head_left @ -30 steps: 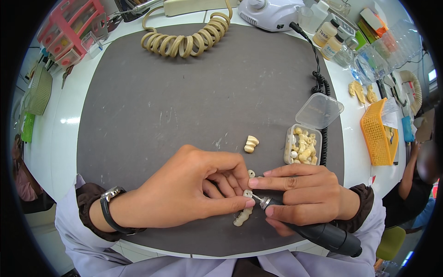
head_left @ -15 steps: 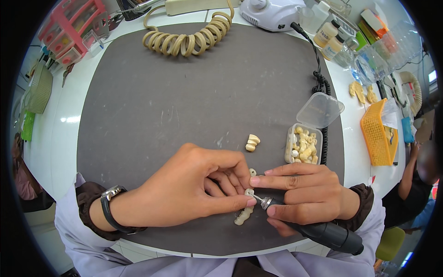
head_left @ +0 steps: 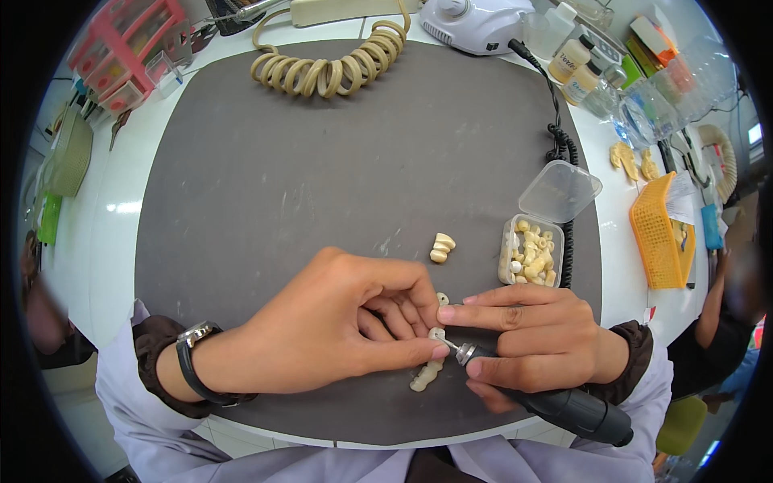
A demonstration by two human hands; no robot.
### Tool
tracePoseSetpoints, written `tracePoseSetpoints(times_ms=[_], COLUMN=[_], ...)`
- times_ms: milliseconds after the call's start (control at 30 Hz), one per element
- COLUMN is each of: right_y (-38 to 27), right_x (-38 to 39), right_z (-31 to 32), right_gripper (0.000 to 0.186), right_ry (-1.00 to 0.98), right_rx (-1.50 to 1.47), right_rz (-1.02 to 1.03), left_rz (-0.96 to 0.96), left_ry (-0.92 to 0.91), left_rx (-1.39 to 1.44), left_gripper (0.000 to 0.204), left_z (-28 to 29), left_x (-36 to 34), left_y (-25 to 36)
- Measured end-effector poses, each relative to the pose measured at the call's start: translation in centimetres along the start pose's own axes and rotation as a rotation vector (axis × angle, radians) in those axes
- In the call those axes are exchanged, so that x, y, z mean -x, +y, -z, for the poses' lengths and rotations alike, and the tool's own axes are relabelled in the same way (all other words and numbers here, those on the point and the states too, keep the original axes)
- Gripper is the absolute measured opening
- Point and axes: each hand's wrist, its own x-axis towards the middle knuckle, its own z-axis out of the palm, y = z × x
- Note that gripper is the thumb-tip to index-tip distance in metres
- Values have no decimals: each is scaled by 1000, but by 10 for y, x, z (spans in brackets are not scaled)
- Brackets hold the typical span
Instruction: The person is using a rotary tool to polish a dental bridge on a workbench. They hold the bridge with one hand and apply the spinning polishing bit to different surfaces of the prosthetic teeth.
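My left hand pinches a pale, knobbly bridge of false teeth between thumb and curled fingers, low in the middle of the grey mat. My right hand grips a black rotary handpiece, its thin bit touching the bridge beside my left thumb; two fingertips rest against my left index finger. Part of the piece is hidden by my fingers. Above them lies a small cream tooth block, and right of it an open clear box full of tooth pieces.
A coiled beige cord, white control unit and black cable lie at the back. Pink drawers stand left; bottles, an orange basket and cream casts stand right. Other people sit at both sides.
Both my hands, with the handpiece and bridge, have shifted very slightly up and to the right. My grip looks the same.
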Motion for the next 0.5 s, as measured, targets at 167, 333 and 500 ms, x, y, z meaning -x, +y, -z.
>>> tracePoseSetpoints(times_ms=[167, 333, 500], right_y=[1, 0, 0], right_x=[1, 0, 0], right_z=[-1, -1, 0], right_gripper=[18, 20, 20], right_ry=[22, 25, 3], right_rx=[-9, -16, -32], right_rz=[2, -7, 14], left_rz=[3, 17, -6], left_ry=[-6, -6, -5], left_rx=[-21, -8, -16], left_gripper=[18, 18, 18], left_z=[1, 0, 0], left_x=[0, 0, 0], left_y=[3, 2, 1])
